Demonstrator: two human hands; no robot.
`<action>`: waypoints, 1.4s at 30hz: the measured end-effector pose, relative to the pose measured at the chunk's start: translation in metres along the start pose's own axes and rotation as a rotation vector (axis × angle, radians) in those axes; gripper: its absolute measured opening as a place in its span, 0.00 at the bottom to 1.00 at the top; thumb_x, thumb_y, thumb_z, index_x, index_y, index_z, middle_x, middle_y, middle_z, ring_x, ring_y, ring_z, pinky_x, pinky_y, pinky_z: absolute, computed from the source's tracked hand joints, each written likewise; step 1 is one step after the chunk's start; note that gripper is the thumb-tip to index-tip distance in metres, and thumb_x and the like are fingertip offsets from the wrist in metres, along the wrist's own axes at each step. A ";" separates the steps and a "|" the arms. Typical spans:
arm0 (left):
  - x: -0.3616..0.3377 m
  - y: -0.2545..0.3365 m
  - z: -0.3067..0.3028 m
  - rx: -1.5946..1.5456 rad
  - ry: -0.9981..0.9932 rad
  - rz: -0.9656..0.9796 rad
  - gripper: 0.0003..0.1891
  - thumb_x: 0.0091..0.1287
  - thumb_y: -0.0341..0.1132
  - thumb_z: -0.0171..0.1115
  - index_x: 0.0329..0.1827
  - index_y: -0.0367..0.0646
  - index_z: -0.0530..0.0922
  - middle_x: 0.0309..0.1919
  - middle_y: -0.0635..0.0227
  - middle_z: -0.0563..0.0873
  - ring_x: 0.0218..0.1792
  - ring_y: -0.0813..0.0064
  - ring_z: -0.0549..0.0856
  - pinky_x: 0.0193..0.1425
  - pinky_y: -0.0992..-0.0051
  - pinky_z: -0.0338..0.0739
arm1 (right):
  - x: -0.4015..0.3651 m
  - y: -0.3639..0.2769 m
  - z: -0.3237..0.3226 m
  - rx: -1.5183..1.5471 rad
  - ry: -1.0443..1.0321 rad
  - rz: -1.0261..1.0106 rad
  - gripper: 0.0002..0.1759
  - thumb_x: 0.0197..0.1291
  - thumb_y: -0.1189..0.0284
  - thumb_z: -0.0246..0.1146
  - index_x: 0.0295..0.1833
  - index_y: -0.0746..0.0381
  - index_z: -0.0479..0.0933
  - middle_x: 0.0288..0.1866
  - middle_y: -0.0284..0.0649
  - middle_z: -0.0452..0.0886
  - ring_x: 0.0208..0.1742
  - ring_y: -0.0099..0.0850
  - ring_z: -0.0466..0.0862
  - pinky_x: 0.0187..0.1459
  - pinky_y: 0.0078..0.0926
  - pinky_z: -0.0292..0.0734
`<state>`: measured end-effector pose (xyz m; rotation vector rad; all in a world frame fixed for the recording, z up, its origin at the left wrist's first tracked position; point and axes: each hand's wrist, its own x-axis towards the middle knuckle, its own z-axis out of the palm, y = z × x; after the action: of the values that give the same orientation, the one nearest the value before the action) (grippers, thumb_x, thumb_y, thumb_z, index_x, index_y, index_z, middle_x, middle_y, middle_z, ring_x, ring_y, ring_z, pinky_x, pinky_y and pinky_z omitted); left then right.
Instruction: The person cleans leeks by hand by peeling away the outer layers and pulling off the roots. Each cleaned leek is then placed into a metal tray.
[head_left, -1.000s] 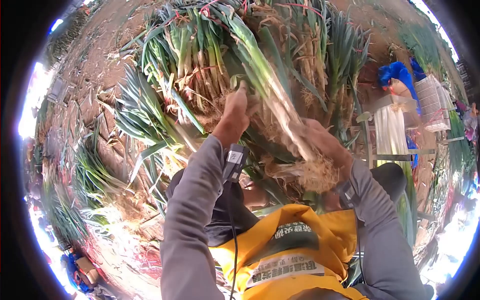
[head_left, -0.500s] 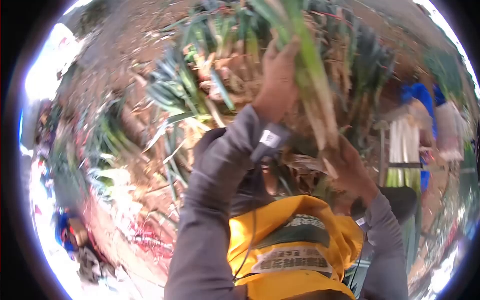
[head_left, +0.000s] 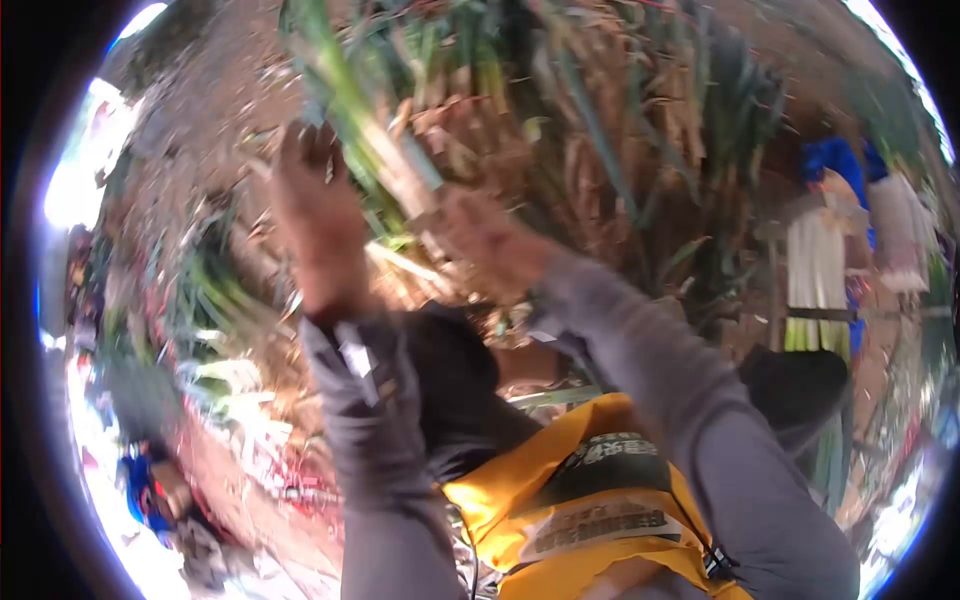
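Note:
Leeks (head_left: 385, 160) with green tops and pale stems slant toward the upper left in front of me. My right hand (head_left: 490, 235) is closed around their pale lower ends. To the left of the leeks is my left hand (head_left: 318, 215), smeared by motion. Its fingers look apart, and no object shows in them. Beyond my hands, more leeks (head_left: 450, 60) lie along the ground with dry brown leaves around them.
On the right, bundled white leek stems (head_left: 815, 255) rest by a dark metal frame (head_left: 825, 314), near blue material (head_left: 835, 165). Leafy greens (head_left: 215, 285) lie at left. Red netting or string (head_left: 300, 485) is on the ground. A yellow apron (head_left: 600, 500) covers my lap.
Both hands have swung left, carrying the leeks from the upper middle to the left. My left hand has come off the leeks, while the right keeps hold of their lower ends.

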<state>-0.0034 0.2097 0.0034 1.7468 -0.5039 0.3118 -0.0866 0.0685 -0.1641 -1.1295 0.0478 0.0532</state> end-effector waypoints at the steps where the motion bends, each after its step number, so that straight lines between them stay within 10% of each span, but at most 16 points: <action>1: 0.006 0.013 0.008 -0.858 0.162 -0.444 0.19 0.78 0.35 0.55 0.66 0.31 0.73 0.55 0.55 0.82 0.60 0.65 0.81 0.66 0.69 0.75 | 0.015 0.015 -0.002 -0.487 0.020 0.014 0.13 0.71 0.62 0.60 0.52 0.59 0.73 0.51 0.53 0.86 0.32 0.36 0.84 0.36 0.37 0.82; 2: 0.006 0.014 0.014 -0.891 0.123 -0.525 0.25 0.78 0.39 0.56 0.70 0.30 0.68 0.61 0.55 0.78 0.64 0.63 0.76 0.73 0.67 0.66 | 0.008 -0.003 0.021 -1.031 0.105 0.127 0.18 0.71 0.59 0.56 0.52 0.63 0.72 0.51 0.61 0.85 0.41 0.50 0.88 0.45 0.50 0.80; 6: -0.001 0.020 0.030 -0.892 0.057 -0.576 0.27 0.75 0.40 0.63 0.71 0.32 0.69 0.60 0.56 0.78 0.61 0.63 0.77 0.71 0.67 0.69 | 0.004 0.038 0.019 -1.151 0.228 0.226 0.24 0.72 0.55 0.52 0.53 0.68 0.73 0.43 0.60 0.86 0.46 0.57 0.87 0.49 0.53 0.79; 8: -0.003 0.016 0.032 -0.940 0.014 -0.599 0.26 0.74 0.39 0.65 0.69 0.32 0.72 0.57 0.58 0.79 0.58 0.66 0.79 0.68 0.67 0.72 | -0.008 0.012 0.020 -1.174 0.083 0.033 0.25 0.71 0.53 0.58 0.54 0.67 0.74 0.42 0.55 0.86 0.44 0.54 0.87 0.48 0.51 0.80; 12: -0.006 0.019 0.037 -0.953 0.006 -0.668 0.23 0.73 0.38 0.66 0.66 0.34 0.75 0.53 0.62 0.80 0.53 0.71 0.81 0.65 0.70 0.74 | -0.024 -0.074 -0.046 -1.335 0.560 -0.385 0.29 0.68 0.58 0.66 0.63 0.68 0.70 0.60 0.58 0.78 0.62 0.52 0.77 0.62 0.48 0.74; 18: -0.013 0.055 0.066 -0.916 -0.074 -0.711 0.18 0.77 0.37 0.61 0.63 0.34 0.76 0.51 0.63 0.83 0.49 0.73 0.84 0.58 0.74 0.82 | -0.029 -0.102 -0.183 -1.322 0.821 0.093 0.31 0.64 0.59 0.67 0.64 0.68 0.69 0.59 0.62 0.79 0.61 0.61 0.77 0.59 0.54 0.75; 22: -0.010 0.065 0.084 -0.891 -0.108 -0.734 0.19 0.77 0.39 0.62 0.63 0.35 0.77 0.52 0.64 0.83 0.49 0.76 0.84 0.57 0.75 0.82 | -0.056 -0.051 -0.197 -1.519 0.478 -0.008 0.09 0.63 0.74 0.59 0.48 0.65 0.73 0.31 0.49 0.85 0.33 0.54 0.86 0.34 0.52 0.80; 28: -0.013 0.073 0.103 -0.856 -0.121 -0.741 0.18 0.76 0.39 0.64 0.63 0.39 0.78 0.49 0.68 0.86 0.44 0.77 0.85 0.52 0.76 0.83 | -0.205 0.100 -0.172 -1.771 -0.089 -0.070 0.28 0.63 0.72 0.55 0.68 0.71 0.70 0.34 0.45 0.86 0.37 0.40 0.89 0.38 0.46 0.83; 31: -0.015 0.069 0.115 -0.902 -0.132 -0.835 0.17 0.75 0.38 0.64 0.62 0.40 0.79 0.48 0.68 0.87 0.43 0.76 0.86 0.49 0.76 0.83 | -0.234 0.023 -0.138 -1.252 -0.063 -0.306 0.25 0.65 0.66 0.56 0.65 0.68 0.73 0.43 0.49 0.87 0.43 0.44 0.89 0.41 0.52 0.83; 33: -0.017 0.067 0.122 -0.916 -0.131 -0.850 0.16 0.76 0.38 0.63 0.61 0.40 0.80 0.48 0.68 0.87 0.42 0.76 0.86 0.48 0.76 0.83 | -0.168 -0.058 -0.133 -1.377 -0.742 0.490 0.21 0.64 0.64 0.60 0.57 0.66 0.76 0.49 0.48 0.85 0.49 0.47 0.87 0.49 0.53 0.83; 35: -0.016 0.065 0.129 -0.922 -0.141 -0.836 0.13 0.76 0.37 0.62 0.58 0.41 0.81 0.47 0.69 0.87 0.43 0.76 0.85 0.48 0.75 0.82 | -0.113 -0.096 -0.155 -1.448 0.126 -0.091 0.08 0.67 0.70 0.58 0.42 0.64 0.78 0.39 0.45 0.81 0.42 0.45 0.85 0.42 0.45 0.83; 36: -0.014 0.065 0.133 -0.916 -0.138 -0.825 0.13 0.76 0.37 0.62 0.58 0.41 0.81 0.47 0.69 0.87 0.43 0.76 0.85 0.48 0.75 0.82 | -0.074 -0.108 -0.193 -1.590 0.146 -0.489 0.08 0.71 0.70 0.55 0.42 0.63 0.76 0.37 0.46 0.80 0.37 0.46 0.82 0.38 0.45 0.80; 38: -0.016 0.069 0.143 -0.939 -0.167 -0.836 0.12 0.77 0.37 0.60 0.57 0.42 0.81 0.47 0.69 0.86 0.42 0.76 0.84 0.50 0.75 0.80 | -0.006 -0.153 -0.215 -1.645 0.569 -0.315 0.05 0.67 0.75 0.59 0.45 0.65 0.75 0.43 0.52 0.81 0.45 0.46 0.82 0.43 0.52 0.78; 42: -0.015 0.085 0.162 -0.870 -0.193 -0.851 0.12 0.79 0.38 0.58 0.58 0.42 0.81 0.47 0.70 0.86 0.43 0.78 0.82 0.52 0.76 0.76 | 0.093 -0.153 -0.297 -1.801 0.664 -0.142 0.11 0.67 0.69 0.61 0.47 0.67 0.75 0.49 0.54 0.81 0.53 0.49 0.83 0.50 0.50 0.78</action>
<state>-0.0682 0.0398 0.0309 0.9924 0.0301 -0.6104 0.0131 -0.2632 -0.1591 -2.9010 0.6035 -0.5155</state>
